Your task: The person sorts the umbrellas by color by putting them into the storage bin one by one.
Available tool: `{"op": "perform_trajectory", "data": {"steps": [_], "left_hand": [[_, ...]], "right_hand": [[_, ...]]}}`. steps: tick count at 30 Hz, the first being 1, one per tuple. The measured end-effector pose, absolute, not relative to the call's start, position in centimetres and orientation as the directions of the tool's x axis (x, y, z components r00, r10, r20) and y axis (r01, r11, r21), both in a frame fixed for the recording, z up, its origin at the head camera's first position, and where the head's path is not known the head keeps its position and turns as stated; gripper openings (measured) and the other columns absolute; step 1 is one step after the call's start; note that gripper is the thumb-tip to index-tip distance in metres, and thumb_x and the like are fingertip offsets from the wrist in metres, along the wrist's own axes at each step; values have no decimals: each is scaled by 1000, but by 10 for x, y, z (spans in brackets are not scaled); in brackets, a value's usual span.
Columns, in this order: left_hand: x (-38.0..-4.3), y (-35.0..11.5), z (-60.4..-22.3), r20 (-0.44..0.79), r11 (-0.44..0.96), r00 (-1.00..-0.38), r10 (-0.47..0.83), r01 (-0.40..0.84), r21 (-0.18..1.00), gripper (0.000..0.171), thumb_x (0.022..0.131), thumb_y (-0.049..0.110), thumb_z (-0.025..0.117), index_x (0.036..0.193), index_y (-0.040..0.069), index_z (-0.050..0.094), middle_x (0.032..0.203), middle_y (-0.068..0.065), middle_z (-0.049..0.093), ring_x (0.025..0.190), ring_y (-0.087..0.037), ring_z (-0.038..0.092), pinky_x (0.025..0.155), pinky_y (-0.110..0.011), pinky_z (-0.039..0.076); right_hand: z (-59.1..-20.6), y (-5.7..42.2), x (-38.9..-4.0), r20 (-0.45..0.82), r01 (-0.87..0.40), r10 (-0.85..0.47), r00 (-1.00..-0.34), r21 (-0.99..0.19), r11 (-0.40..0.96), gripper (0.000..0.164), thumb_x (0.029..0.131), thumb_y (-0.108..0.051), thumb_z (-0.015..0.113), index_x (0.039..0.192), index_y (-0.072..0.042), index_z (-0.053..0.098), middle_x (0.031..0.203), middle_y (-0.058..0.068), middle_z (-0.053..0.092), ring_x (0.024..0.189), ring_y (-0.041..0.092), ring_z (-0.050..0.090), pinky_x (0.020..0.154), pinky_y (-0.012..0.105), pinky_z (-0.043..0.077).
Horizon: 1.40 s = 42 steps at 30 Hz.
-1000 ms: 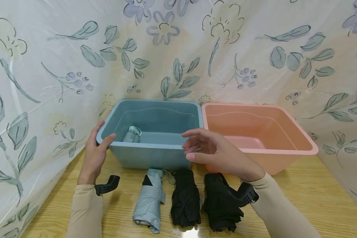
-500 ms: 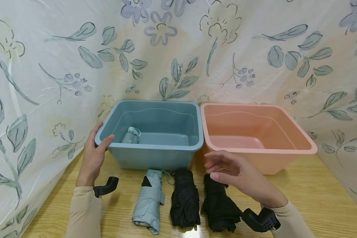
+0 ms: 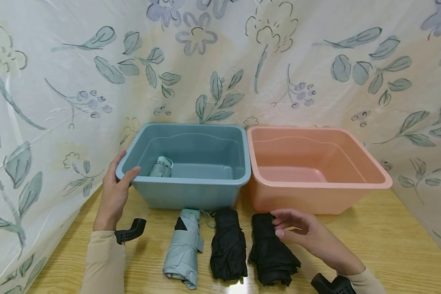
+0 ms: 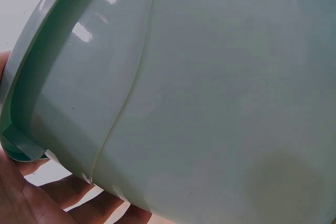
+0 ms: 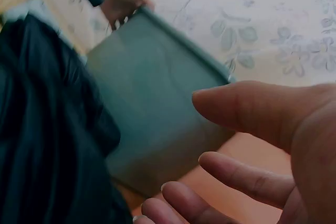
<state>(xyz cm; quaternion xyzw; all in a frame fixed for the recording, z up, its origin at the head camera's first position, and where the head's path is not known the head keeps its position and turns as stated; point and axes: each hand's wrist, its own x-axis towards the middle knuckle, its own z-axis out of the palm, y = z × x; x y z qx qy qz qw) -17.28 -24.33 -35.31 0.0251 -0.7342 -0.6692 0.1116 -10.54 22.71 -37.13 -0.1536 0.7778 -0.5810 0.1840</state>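
My left hand [image 3: 114, 196] holds the left front corner of a blue plastic bin [image 3: 191, 194], thumb over the rim and fingers round the outside. In the left wrist view the fingers lie along the bin's wall [image 4: 210, 87]. A folded grey-blue umbrella [image 3: 161, 167] lies inside the bin at the left, its lower part hidden by the front wall. My right hand [image 3: 308, 232] is beside the top end of the rightmost folded black umbrella [image 3: 273, 257]. Its fingers are loosely bent with nothing between them; in the right wrist view a gap shows between thumb and fingers.
A second folded black umbrella [image 3: 228, 245] and a light blue one [image 3: 183, 249] lie in a row on the wooden table [image 3: 147, 261]. A pink bin [image 3: 316, 200] stands right of the blue one. A flowered sheet [image 3: 220, 61] hangs behind.
My right hand has moved from the blue bin's right front corner, down and to the right, to beside the rightmost black umbrella. The left hand keeps its hold on the blue bin.
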Motion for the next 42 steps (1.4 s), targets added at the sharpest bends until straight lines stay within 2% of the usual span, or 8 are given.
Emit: {"op": "perform_trajectory", "data": {"steps": [11,19,24,26,29,31,33,42], "left_hand": [[-173,-244,-352,134,100,-974,-182,117,988,71,104,28,58,164,27,18,164,-13,16,143,-35,24,116,-56,23],[-172,-243,-351,134,90,-975,-178,119,989,71,104,28,58,164,27,18,164,-13,16,143,-34,24,116,-55,23],[-171,-243,-352,133,87,-975,-178,119,989,71,104,28,58,163,28,19,164,-12,16,143,-34,25,116,-53,24],[-171,-243,-352,133,89,-975,-177,118,989,71,104,29,58,163,28,18,164,-12,16,143,-33,25,116,-52,24],[-171,-243,-352,132,92,-976,-174,117,989,72,104,29,58,163,29,18,164,-12,17,143,-34,26,116,-51,25],[-172,-243,-353,134,91,-976,-173,119,989,71,104,29,58,163,29,19,165,-12,16,143,-33,26,116,-50,26],[-172,-244,-353,134,90,-975,-175,120,989,71,104,29,58,163,28,19,165,-12,16,143,-34,25,115,-49,26],[-172,-243,-354,130,104,-974,-184,112,988,71,104,30,57,163,29,18,165,-12,17,143,-33,25,116,-54,25]], "right_hand": [[-387,227,-107,-100,-131,-463,-881,-887,442,49,95,-24,73,139,-9,59,127,15,60,105,29,60,83,34,53],[-397,221,-106,-143,-124,-459,-877,-855,503,52,94,-27,75,140,-10,59,110,11,54,91,24,57,74,34,51],[-402,213,-104,-146,-139,-461,-875,-837,529,57,94,-30,75,144,-12,55,94,6,47,80,20,46,67,29,41],[-404,209,-102,-141,-153,-460,-876,-825,544,60,94,-34,75,146,-14,53,95,6,51,80,19,47,67,30,40],[-406,203,-98,-132,-165,-448,-884,-809,564,64,93,-41,74,149,-19,49,118,12,59,97,25,59,77,39,50],[-407,198,-94,-127,-165,-429,-894,-798,580,68,92,-45,74,150,-21,48,137,21,54,114,38,58,88,53,51],[-407,195,-92,-120,-164,-414,-902,-792,588,70,90,-47,75,150,-22,48,145,26,47,122,46,54,93,60,48],[-407,192,-91,-126,-146,-401,-908,-800,582,74,86,-47,80,148,-22,49,148,24,46,124,46,53,92,61,48]]}}
